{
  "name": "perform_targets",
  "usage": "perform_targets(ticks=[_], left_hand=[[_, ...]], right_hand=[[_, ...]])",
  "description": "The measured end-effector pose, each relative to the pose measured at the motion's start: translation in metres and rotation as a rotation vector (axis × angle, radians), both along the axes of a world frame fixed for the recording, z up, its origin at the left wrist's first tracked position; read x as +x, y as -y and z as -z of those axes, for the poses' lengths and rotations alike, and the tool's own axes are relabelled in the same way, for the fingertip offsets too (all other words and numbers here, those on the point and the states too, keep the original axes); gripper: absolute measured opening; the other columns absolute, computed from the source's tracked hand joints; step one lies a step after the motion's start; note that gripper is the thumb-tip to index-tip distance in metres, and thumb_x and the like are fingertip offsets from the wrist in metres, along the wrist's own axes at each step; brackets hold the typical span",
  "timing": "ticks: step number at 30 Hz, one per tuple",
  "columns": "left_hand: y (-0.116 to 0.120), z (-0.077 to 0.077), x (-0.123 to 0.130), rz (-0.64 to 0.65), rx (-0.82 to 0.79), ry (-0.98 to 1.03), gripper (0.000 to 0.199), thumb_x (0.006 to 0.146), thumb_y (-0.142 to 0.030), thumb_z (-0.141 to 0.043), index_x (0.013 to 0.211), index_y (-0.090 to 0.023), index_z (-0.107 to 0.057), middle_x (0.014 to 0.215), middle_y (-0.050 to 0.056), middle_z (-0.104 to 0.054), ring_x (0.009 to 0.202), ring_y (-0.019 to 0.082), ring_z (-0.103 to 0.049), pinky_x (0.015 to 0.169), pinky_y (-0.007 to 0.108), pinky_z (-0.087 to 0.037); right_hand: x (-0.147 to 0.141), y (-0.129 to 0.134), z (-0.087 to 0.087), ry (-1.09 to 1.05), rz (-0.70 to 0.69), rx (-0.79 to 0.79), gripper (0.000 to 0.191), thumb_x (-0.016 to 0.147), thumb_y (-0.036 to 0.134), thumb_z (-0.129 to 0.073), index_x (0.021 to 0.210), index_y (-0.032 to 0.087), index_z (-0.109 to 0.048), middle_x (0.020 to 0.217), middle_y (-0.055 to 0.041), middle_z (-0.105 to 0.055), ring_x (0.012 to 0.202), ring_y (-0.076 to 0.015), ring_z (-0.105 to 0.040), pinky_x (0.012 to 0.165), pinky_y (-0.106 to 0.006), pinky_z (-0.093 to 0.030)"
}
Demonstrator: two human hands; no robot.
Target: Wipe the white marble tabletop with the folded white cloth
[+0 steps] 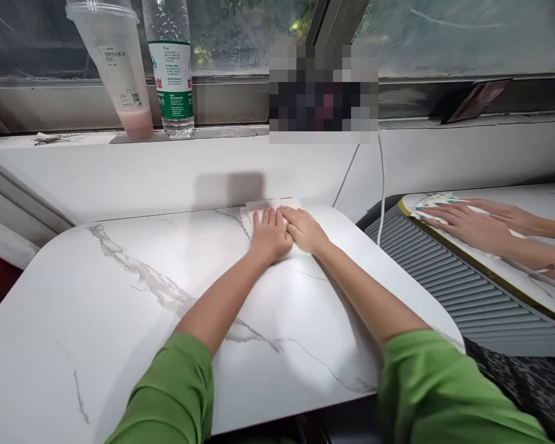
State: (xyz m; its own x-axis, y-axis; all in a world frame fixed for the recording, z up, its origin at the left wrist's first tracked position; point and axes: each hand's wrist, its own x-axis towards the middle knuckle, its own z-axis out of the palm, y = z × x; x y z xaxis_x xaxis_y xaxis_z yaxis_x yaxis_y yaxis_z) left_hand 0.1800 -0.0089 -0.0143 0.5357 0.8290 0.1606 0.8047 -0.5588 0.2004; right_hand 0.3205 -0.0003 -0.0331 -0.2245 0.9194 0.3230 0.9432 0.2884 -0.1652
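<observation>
My left hand (271, 237) lies flat with its fingers stretched out, pressing on a thin white paper tissue (255, 208) near the far edge of the white marble-patterned table (134, 345). Beside it, touching or slightly overlapping its edge, my right hand (306, 229) also rests flat on the tissue, fingers pointing left. Both arms reach forward across the tabletop. Much of the tissue is hidden under the hands.
A clear cup with pink drink (136, 123) and a water bottle (176, 80) stand on the window ledge. A white cable (382, 185) hangs down. At right, another person's hands (472, 225) press a white cloth or tissue on a second table (546, 200).
</observation>
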Motion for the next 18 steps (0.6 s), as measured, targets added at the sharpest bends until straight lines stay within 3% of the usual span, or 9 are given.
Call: perform_targets(ticks=[4,8,14,18], left_hand=[[-0.027,-0.001,0.001,-0.044,0.002,0.014,0.057,0.093,-0.026,-0.023,0.144,-0.001,-0.029,0.15,0.013,-0.031,0.139,0.025,-0.025,0.117,0.046,-0.011],[-0.028,0.002,0.002,-0.039,0.035,0.037,0.056,0.093,-0.026,-0.024,0.145,-0.004,-0.03,0.151,0.011,-0.03,0.14,0.023,-0.024,0.117,0.045,-0.011],[-0.006,0.001,0.001,-0.046,0.03,0.013,0.056,0.094,-0.028,-0.024,0.145,-0.004,-0.029,0.152,0.012,-0.027,0.141,0.024,-0.021,0.117,0.046,-0.01],[0.028,-0.003,0.001,-0.062,0.029,-0.01,0.057,0.094,-0.028,-0.025,0.145,-0.003,-0.028,0.151,0.014,-0.027,0.141,0.026,-0.021,0.116,0.048,-0.01]], right_hand=[[-0.003,-0.028,0.0,-0.027,0.032,0.016,0.054,0.085,0.022,-0.027,0.134,0.011,-0.048,0.139,-0.0102,-0.05,0.13,-0.0227,-0.043,0.109,-0.046,-0.032],[-0.001,-0.028,0.002,-0.004,0.039,0.023,0.054,0.086,0.021,-0.027,0.135,0.009,-0.047,0.141,-0.0107,-0.048,0.132,-0.0224,-0.041,0.11,-0.044,-0.031],[-0.004,-0.003,0.0,-0.01,0.045,0.022,0.054,0.085,0.019,-0.026,0.134,0.011,-0.048,0.141,-0.0091,-0.047,0.133,-0.0209,-0.04,0.11,-0.045,-0.031],[-0.006,0.028,-0.004,-0.006,0.024,0.001,0.055,0.084,0.019,-0.026,0.133,0.008,-0.048,0.142,-0.0111,-0.046,0.134,-0.0212,-0.038,0.111,-0.045,-0.03]])
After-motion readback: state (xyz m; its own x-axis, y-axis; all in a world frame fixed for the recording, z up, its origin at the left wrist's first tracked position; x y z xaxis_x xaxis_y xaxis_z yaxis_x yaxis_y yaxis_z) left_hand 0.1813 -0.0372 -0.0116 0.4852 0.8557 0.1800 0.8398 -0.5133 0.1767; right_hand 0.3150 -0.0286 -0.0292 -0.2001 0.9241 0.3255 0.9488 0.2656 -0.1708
